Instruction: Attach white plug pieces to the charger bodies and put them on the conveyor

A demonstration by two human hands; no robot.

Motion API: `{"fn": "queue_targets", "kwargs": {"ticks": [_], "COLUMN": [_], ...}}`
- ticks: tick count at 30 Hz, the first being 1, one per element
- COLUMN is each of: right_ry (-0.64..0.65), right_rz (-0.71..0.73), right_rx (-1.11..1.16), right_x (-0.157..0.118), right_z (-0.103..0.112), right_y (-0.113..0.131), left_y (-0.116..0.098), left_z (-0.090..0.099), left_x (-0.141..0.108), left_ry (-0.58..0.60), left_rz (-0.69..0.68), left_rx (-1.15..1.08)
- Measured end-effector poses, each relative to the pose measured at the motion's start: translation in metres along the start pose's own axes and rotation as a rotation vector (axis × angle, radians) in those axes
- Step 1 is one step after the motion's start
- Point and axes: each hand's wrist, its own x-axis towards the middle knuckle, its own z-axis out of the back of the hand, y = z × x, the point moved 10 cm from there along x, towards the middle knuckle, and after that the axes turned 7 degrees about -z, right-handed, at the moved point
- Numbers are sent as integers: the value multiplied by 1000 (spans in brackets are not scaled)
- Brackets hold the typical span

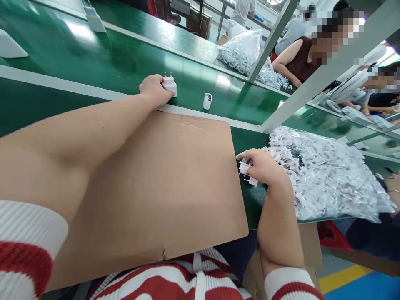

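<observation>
My left hand (153, 91) reaches over the green conveyor belt with its fingers closed round a white plug charger (170, 86), whose two metal pins point up and away. A second white charger (207, 101) stands on the belt to the right of that hand. By the right edge of the brown cardboard sheet (175, 179), my right hand (262, 166) is pinched on a white plastic plug piece (244, 168). Another white piece (251, 181) sits just below those fingers. A large clear bag (337, 179) full of white plastic parts lies right of my right hand.
A pale metal post (315, 71) slants up across the belt at the right. Beyond the belt, a person (301, 58) sits by another bag of small parts (242, 48). White items (11, 45) lie on the belt at the far left.
</observation>
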Motion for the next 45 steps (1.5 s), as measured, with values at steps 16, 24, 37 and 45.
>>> {"fn": "queue_targets", "kwargs": {"ticks": [16,24,37,45], "right_ry": [-17,-289,-261,-308], "right_rz": [-233,-64,304,365], "right_rx": [1211,949,345,353], "right_x": [21,3,-21,-21], "right_z": [-9,13,2,5], "right_y": [13,43,105,110], "left_y": [-123,-166,-145,-143], "left_z": [-62,-47,-54,-56], "left_x": [-27,-210,-217,-216], "left_ry": [92,474,479,484], "left_rz": [-264,-699,-577,-575], "left_rx": [49,-178,-439,-441]}}
